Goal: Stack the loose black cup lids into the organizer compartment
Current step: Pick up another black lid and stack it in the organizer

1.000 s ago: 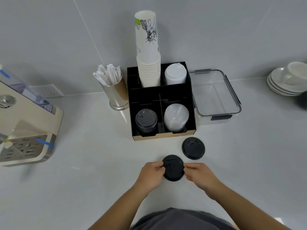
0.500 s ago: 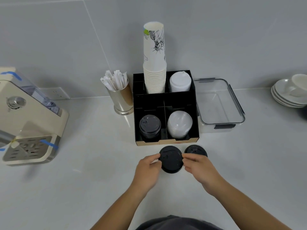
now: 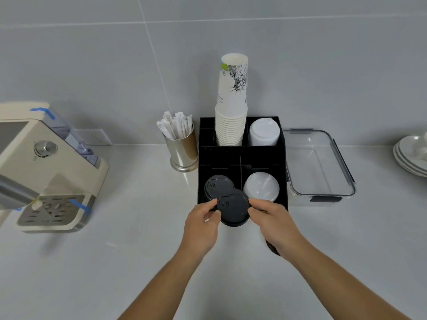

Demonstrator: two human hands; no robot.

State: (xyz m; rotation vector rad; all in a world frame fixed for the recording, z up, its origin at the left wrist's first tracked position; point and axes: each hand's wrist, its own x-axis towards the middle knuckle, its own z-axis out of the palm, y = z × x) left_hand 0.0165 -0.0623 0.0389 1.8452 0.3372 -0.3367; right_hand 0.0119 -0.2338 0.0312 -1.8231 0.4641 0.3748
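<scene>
A black cup lid (image 3: pixel 233 209) hangs between my two hands, just in front of the black organizer (image 3: pixel 242 155). My left hand (image 3: pixel 201 225) pinches its left rim and my right hand (image 3: pixel 272 224) pinches its right rim. The lid overlaps the near edge of the organizer's front left compartment, where a stack of black lids (image 3: pixel 218 185) sits. A sliver of a second loose black lid (image 3: pixel 272 249) shows on the counter under my right wrist; most of it is hidden.
The organizer also holds clear dome lids (image 3: pixel 262 190), white lids (image 3: pixel 264 132) and a tall stack of paper cups (image 3: pixel 232 112). A metal cup of wrapped sticks (image 3: pixel 181 148) stands to its left, a clear container (image 3: pixel 318 165) to its right. A coffee machine (image 3: pixel 44 167) is far left, plates (image 3: pixel 412 155) far right.
Both hands have lifted the black lid off the counter and carried it forward to the organizer's front left compartment. The other loose lid is now mostly covered by my right wrist.
</scene>
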